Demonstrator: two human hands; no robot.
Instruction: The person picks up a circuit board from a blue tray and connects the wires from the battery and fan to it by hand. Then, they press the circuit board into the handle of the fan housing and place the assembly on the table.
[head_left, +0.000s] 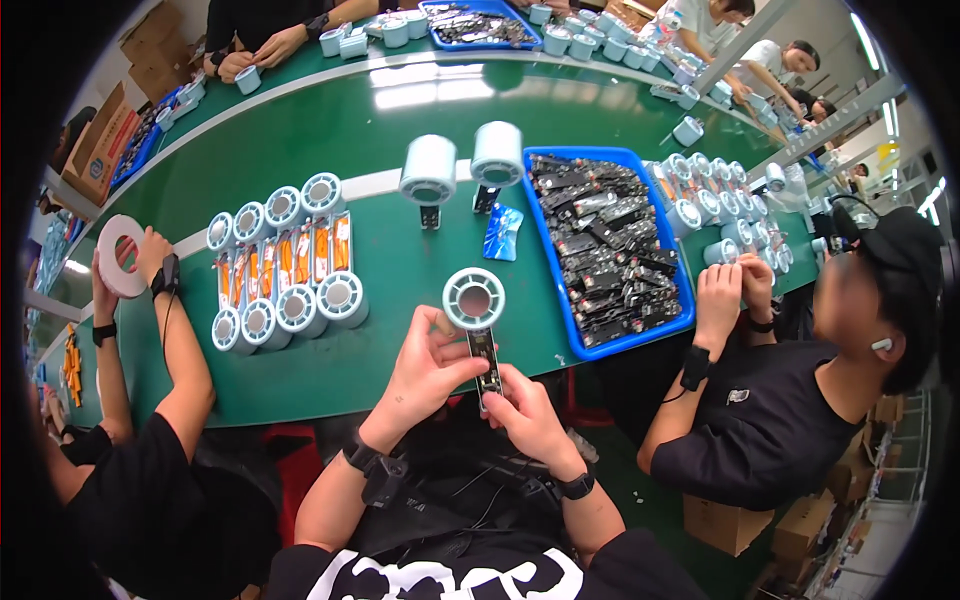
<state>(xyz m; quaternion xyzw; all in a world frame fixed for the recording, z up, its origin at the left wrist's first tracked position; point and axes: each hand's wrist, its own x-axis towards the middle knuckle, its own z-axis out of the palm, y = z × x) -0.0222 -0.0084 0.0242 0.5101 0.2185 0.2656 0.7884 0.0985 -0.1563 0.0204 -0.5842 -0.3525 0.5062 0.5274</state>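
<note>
Just past the table's near edge I hold a light blue handheld fan, its round head up and its open handle showing a dark circuit board. My left hand is closed around the upper handle, thumb across the board. Lower down, my right hand pinches the handle's end between thumb and fingers. Beyond them, two more fans stand on the table, with dark boards visible by their short handles. A blue packet lies near these.
To the right, a blue tray holds many dark circuit boards. At left lie rows of fans with orange parts in their handles. A co-worker at right handles a fan; one at left holds a white tape roll. The green table curves across.
</note>
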